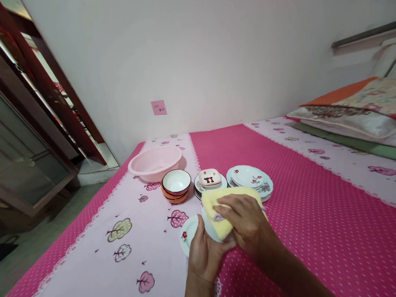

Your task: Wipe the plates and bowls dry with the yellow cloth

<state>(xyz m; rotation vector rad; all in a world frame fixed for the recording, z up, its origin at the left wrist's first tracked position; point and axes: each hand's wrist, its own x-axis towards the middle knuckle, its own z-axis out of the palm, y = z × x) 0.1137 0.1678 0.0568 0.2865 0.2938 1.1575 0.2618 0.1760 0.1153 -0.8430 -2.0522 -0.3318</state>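
The right hand [249, 221] is pinching the yellow cloth [227, 195] over a pale dish [210, 229], which the left hand [206, 255] is gripping from the near left.

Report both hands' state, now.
Left hand: closed on a white dish, mostly hidden from view.
Right hand: closed on a yellow cloth, pressed against the dish.

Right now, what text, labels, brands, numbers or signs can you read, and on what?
Nothing reads for certain.
Pink note on wall: handwritten marks, too small to read.
Small dish: picture motif, no lettering I can make out.
Yellow cloth in the right hand: no lettering visible.
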